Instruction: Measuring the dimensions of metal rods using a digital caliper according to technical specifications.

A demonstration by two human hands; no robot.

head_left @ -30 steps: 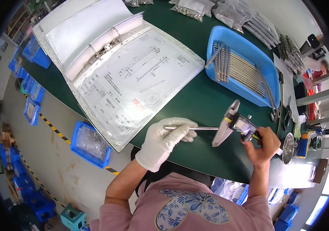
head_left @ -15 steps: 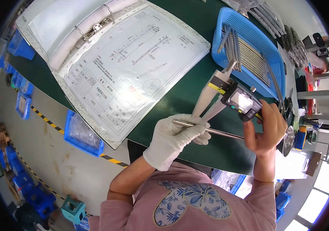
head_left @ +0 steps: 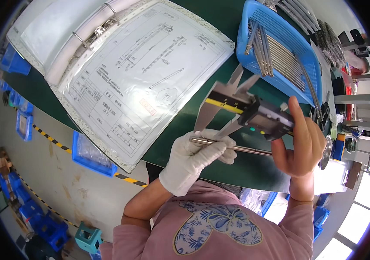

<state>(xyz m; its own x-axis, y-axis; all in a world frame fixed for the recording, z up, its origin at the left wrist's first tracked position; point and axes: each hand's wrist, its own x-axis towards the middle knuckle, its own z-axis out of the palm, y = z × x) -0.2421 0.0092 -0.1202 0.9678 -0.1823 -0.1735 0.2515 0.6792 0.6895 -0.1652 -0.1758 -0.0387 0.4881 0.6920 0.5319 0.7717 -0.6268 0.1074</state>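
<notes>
My left hand, in a white glove, is closed around a slim metal rod near its left end. The rod runs rightward, passing behind my bare right hand. That right hand grips a digital caliper by its display end, with the thumb low and the index finger raised. The caliper's long jaws stand well apart and point down toward the gloved fingers and the rod's end. Whether either jaw touches the rod I cannot tell.
An open ring binder with a technical drawing in a clear sleeve lies at the left on the green table. At the upper right stands a blue perforated basket of metal rods. Wrapped bundles lie beyond it.
The caliper's jaws have spread wider, and the caliper has tilted so its display has lost the bright glare. My left hand keeps its hold on the rod.
</notes>
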